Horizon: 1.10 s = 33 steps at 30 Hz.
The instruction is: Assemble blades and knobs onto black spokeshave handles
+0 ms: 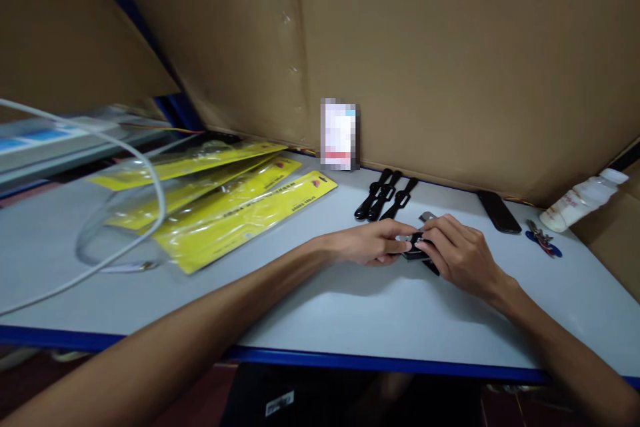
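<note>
My left hand (373, 242) and my right hand (463, 253) meet over the white table, both closed on a black spokeshave (416, 255). Fingertips of both hands press at its middle, where some metal shows. A small grey metal piece (427, 216) sticks out just beyond my right fingers; I cannot tell if it is fixed to the tool. Much of the held tool is hidden by my fingers. Just beyond my hands, several more black spokeshaves (402, 197) lie side by side on the table.
Yellow blister packs (250, 220) overlap on the left, with a white cable (159, 193) looping before them. A blurred-out upright screen (339, 135) leans against the cardboard wall (450, 67). To the right are a black phone (499, 211), keys (543, 239) and a tilted bottle (583, 200).
</note>
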Motion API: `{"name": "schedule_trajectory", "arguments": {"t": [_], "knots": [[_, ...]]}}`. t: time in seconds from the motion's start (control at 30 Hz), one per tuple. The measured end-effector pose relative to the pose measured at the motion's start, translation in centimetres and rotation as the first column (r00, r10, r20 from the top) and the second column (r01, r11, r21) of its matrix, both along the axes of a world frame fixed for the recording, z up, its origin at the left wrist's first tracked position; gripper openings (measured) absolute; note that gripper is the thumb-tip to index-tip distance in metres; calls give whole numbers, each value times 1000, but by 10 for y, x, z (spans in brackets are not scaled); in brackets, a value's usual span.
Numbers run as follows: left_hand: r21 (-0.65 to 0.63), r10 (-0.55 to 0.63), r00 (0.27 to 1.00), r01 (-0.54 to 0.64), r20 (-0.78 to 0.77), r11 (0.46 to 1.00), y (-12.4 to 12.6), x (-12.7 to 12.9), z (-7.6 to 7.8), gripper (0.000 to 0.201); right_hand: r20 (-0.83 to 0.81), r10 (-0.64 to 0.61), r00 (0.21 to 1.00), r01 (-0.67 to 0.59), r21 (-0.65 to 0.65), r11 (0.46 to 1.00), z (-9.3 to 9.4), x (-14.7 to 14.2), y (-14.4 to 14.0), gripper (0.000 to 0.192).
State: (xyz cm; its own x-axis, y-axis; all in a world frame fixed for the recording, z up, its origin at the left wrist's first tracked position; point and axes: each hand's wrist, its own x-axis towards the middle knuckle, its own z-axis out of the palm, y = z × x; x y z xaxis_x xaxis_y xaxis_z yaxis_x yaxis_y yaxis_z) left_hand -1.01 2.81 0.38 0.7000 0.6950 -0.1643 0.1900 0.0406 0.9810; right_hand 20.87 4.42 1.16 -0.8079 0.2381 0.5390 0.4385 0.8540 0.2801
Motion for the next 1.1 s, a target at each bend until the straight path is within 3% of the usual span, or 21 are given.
{"name": "schedule_trajectory", "arguments": {"t": [0.1,0.2,0.33,0.43,0.5,0.57,0.67,0.7,0.8,0.9,1.1], "knots": [[7,9,1000,-9,-3,1000,-2,0,4,22,-41,-20,999,20,-2,1000,-4,-2,1,25],[-18,26,1000,-26,-16,999,-3,-4,8,26,-58,-96,994,83,-195,977,-5,-1,5,30],[-76,-13,1000,11,-29,997,-3,-13,10,50,24,-311,950,292,-422,859,0,0,8,43],[-145,47,999,-49,-15,988,-6,-15,14,67,90,-369,925,361,-506,783,2,-1,10,59],[-194,98,993,-84,62,977,-7,-14,17,68,73,-397,915,362,-582,728,3,1,16,65],[-216,222,961,-185,164,959,-7,-11,21,66,39,-475,879,386,-642,662,4,8,30,68],[-178,481,843,-449,242,876,-2,-8,24,57,53,-623,781,507,-637,581,3,26,56,71],[-159,556,795,-533,241,831,0,-8,25,52,93,-667,739,564,-627,538,1,33,65,71],[-167,717,659,-700,227,695,5,-9,27,36,120,-725,678,627,-611,484,-5,47,81,63],[-210,799,573,-771,182,601,8,-10,28,31,151,-765,626,675,-597,434,-14,50,84,58],[-191,838,538,-817,91,545,11,-13,24,29,205,-772,601,708,-585,396,-27,43,80,52]]}}
